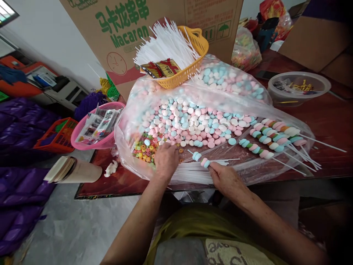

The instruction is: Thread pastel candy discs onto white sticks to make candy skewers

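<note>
My right hand [227, 178] is closed round a candy skewer [204, 162], a white stick with a few blue and pink marshmallows and gummy rings on it. Its bare tip points up and left. My left hand [167, 161] reaches down at the right edge of a pile of colourful gummy rings [147, 148]; its fingers are bent together, with the tips hidden. Beyond both hands spreads a heap of pink, white and blue marshmallows [190, 119] on clear plastic. White sticks [193, 173] lie between my hands. Finished-looking candy skewers [271, 136] rest to the right.
A yellow basket [190, 70] with white sticks stands at the back before a cardboard box [118, 44]. On the left are a pink basket [102, 140] with packets and a beige cylinder [82, 171] at the table edge. A round plastic tub [299, 97] sits at right.
</note>
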A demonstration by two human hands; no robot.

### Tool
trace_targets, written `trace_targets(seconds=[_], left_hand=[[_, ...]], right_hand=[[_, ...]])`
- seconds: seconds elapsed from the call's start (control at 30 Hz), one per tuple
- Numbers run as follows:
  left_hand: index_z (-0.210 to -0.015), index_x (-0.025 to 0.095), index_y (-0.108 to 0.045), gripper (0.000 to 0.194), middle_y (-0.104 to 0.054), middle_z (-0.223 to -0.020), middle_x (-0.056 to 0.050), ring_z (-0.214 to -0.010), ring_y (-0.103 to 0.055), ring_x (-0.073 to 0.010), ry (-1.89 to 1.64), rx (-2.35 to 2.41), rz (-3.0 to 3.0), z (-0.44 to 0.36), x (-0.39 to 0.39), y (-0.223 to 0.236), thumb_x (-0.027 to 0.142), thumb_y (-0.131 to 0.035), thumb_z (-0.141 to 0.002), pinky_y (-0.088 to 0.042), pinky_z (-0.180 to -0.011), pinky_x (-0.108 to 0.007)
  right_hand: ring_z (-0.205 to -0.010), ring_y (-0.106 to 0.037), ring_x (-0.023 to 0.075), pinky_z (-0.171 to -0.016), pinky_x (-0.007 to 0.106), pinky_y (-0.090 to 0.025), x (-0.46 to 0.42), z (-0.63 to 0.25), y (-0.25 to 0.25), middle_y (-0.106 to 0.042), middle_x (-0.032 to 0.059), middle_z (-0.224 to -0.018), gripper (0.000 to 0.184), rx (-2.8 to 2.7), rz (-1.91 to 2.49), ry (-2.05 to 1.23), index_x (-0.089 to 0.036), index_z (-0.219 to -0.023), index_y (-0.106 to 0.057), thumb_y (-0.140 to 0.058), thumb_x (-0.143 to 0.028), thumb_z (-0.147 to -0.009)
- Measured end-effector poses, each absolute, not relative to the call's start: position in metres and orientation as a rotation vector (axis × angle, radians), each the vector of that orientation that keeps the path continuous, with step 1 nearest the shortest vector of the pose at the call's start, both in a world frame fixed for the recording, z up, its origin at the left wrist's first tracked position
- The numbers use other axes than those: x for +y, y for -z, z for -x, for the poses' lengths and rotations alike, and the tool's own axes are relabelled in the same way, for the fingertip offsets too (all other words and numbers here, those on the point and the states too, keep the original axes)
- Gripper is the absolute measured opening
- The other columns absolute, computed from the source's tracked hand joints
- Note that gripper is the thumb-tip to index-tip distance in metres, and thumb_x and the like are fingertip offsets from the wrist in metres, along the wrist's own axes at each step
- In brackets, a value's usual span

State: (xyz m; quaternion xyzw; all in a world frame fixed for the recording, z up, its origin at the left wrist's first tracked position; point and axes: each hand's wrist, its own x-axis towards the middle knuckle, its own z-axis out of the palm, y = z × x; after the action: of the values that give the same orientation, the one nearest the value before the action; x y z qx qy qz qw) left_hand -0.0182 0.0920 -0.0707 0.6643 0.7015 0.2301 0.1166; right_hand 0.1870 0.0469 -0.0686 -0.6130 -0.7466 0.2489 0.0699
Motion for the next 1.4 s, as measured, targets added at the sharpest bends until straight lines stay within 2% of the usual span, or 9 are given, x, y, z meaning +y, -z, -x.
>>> trace_targets(seconds=[0.17,0.3,0.37,0.5,0.83,1.03,1.2,1.27,1.4], left_hand=[[-0.062,0.017,-0.063,0.006,-0.062,-0.076,-0.007,-0.078,-0.059,-0.0226,-0.629,1.947,-1.763,0.002,0.104,0.072,0.016,-0.06,-0.067,-0.044,-0.071,-0.034],[-0.078,0.015,-0.066,0.022,-0.059,-0.059,-0.001,-0.054,-0.054,-0.0119,-0.806,1.74,-1.54,0.016,0.093,0.064,0.034,-0.055,-0.077,-0.043,-0.053,-0.023],[-0.082,0.013,-0.066,0.029,-0.058,-0.056,0.0,-0.048,-0.052,-0.0094,-0.969,1.548,-1.226,0.02,0.084,0.06,0.04,-0.061,-0.073,-0.043,-0.049,-0.021],[-0.078,0.013,-0.067,0.033,-0.062,-0.057,0.0,-0.054,-0.057,-0.0109,-1.11,1.379,-0.875,0.018,0.07,0.055,0.039,-0.074,-0.058,-0.049,-0.057,-0.023],[-0.093,0.012,-0.065,0.036,-0.067,-0.067,-0.002,-0.057,-0.062,-0.0127,-1.143,1.506,-0.857,0.014,0.062,0.063,0.031,-0.071,-0.062,-0.052,-0.061,-0.028],[-0.091,0.016,-0.067,0.024,-0.066,-0.07,-0.001,-0.064,-0.06,-0.0137,-0.943,1.72,-1.428,0.015,0.057,0.071,0.021,-0.059,-0.069,-0.047,-0.065,-0.025],[-0.075,0.019,-0.066,0.02,-0.061,-0.063,0.0,-0.061,-0.056,-0.0125,-0.681,1.801,-1.969,0.006,0.041,0.07,0.012,-0.048,-0.073,-0.042,-0.062,-0.022],[-0.082,0.02,-0.066,0.021,-0.061,-0.063,0.001,-0.06,-0.054,-0.0115,-0.639,1.73,-1.965,0.009,0.043,0.064,0.014,-0.048,-0.075,-0.041,-0.06,-0.021],[-0.117,0.023,-0.055,0.035,-0.066,-0.079,-0.001,-0.066,-0.058,-0.0132,-0.558,1.749,-1.894,0.022,0.071,0.05,0.028,-0.046,-0.083,-0.044,-0.065,-0.023]], right_hand=[[-0.062,-0.054,0.0159,-0.055,0.026,-0.023,0.043,-0.191,0.068,-0.065,0.0054,-0.07,0.026,-2.237,1.846,-0.699,-0.018,-0.086,-0.059,-0.034,-0.024,-0.089],[-0.06,-0.052,0.0146,-0.055,0.026,-0.024,0.038,-0.19,0.065,-0.062,0.0045,-0.068,0.025,-2.274,1.773,-0.765,-0.017,-0.08,-0.056,-0.033,-0.024,-0.09],[-0.062,-0.052,0.0145,-0.055,0.026,-0.023,0.037,-0.184,0.063,-0.062,0.0047,-0.069,0.024,-2.309,1.721,-0.77,-0.017,-0.079,-0.054,-0.033,-0.024,-0.09],[-0.063,-0.054,0.0154,-0.055,0.027,-0.02,0.039,-0.17,0.062,-0.065,0.0062,-0.073,0.023,-2.36,1.747,-0.749,-0.017,-0.08,-0.054,-0.034,-0.022,-0.09],[-0.069,-0.058,0.0173,-0.054,0.028,-0.019,0.03,-0.169,0.055,-0.066,0.0069,-0.077,0.024,-2.428,1.819,-0.72,-0.016,-0.086,-0.056,-0.033,-0.021,-0.091],[-0.07,-0.061,0.0203,-0.051,0.028,-0.017,0.032,-0.166,0.048,-0.068,0.0103,-0.08,0.022,-2.548,1.874,-0.726,-0.016,-0.09,-0.058,-0.036,-0.019,-0.088],[-0.067,-0.061,0.0205,-0.051,0.029,-0.018,0.028,-0.164,0.057,-0.067,0.0096,-0.076,0.023,-2.541,1.838,-0.76,-0.017,-0.09,-0.058,-0.036,-0.016,-0.086],[-0.066,-0.059,0.0192,-0.052,0.028,-0.021,0.03,-0.166,0.065,-0.066,0.0092,-0.076,0.022,-2.462,1.796,-0.776,-0.016,-0.087,-0.058,-0.035,-0.016,-0.086],[-0.06,-0.054,0.0152,-0.055,0.025,-0.029,0.039,-0.177,0.079,-0.063,0.0057,-0.068,0.027,-2.183,1.68,-0.806,-0.018,-0.077,-0.054,-0.031,-0.026,-0.09]])
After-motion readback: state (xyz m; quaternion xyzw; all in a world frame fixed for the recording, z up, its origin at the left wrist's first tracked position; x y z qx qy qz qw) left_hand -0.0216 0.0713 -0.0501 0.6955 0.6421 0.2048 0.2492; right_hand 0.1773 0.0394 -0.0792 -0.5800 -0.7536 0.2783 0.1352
